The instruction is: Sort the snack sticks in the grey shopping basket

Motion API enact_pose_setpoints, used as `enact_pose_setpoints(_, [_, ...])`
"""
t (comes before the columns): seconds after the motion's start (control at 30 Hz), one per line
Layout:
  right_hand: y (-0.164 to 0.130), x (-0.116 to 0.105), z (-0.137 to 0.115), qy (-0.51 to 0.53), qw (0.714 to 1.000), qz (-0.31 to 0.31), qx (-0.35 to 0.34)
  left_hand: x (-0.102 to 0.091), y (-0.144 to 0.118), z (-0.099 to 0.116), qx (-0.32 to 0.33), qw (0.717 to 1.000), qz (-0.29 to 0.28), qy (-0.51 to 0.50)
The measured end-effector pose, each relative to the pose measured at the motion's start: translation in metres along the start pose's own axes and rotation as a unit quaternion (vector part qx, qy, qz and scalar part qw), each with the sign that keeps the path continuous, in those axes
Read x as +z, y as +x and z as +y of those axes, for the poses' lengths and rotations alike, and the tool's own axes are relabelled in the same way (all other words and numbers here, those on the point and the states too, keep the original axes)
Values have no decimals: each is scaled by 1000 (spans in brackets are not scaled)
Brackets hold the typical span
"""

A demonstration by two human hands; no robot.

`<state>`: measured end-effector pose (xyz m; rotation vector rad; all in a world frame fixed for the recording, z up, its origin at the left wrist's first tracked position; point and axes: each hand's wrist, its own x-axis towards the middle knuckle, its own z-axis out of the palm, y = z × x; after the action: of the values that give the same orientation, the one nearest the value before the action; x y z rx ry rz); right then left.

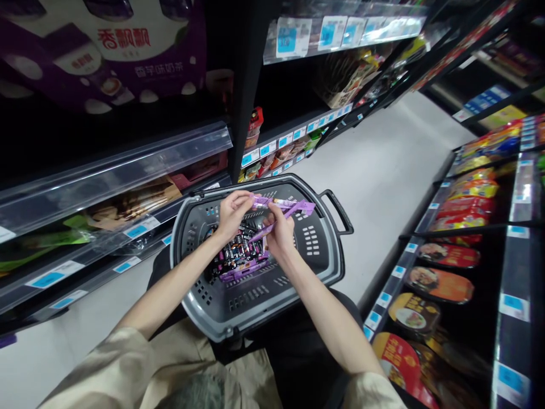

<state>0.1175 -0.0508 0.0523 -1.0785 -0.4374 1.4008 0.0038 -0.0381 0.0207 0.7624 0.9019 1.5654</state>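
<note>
Both hands are working over a grey shopping basket (pixel 238 318) that is sitting low in front of the person, in a narrow shop aisle. The left hand (pixel 232 213) is pinching one end of a purple carton flap (pixel 283 205), its fingers curled round the strip near the basket's far rim, while the right hand (pixel 279 232) is gripping the same purple cardboard a little lower, thumb and fingers closed on a second strip that is slanting down toward the box. The purple display box (pixel 240 258) is lying inside the basket, near its middle, and it is holding rows of small dark packets (too small to read). The two hands are sitting close together, nearly touching, above the box. The basket's black handle (pixel 338 210) is sticking out on the far right side. Shelves with blue price tags (pixel 266 149) are running along the left, and round bowl-shaped packs (pixel 440 284) are lining the shelves on the right. Pale sleeves are covering the upper arms.
</note>
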Motion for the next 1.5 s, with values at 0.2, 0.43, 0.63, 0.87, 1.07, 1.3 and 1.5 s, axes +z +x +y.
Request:
enact_pose_setpoints(0.2, [4,-4,3,-10,1000,-7,-13,-4,2,-3,-29,999,-31,-1])
enact_pose_setpoints(0.43, [1,-3,3,1,1000,-25,-2,-4,2,-1,3,999,-26,37])
enact_pose_setpoints(0.63, [-3,0,0,20,999,-32,10,-5,3,-3,52,996,-13,66])
enact_pose_setpoints(0.87, [-5,-1,0,14,999,-22,19,-5,2,-3,61,995,-11,76])
enact_pose_setpoints(1.07, [-7,1,-1,16,999,-24,27,-5,1,-2,65,995,-2,75])
enact_pose_setpoints(1.3, [-5,0,-6,46,999,-19,8,-7,2,-8,47,997,14,61])
enact_pose_setpoints(1.5, [-4,-2,-9,44,999,-28,3,-6,0,-8,24,999,18,38])
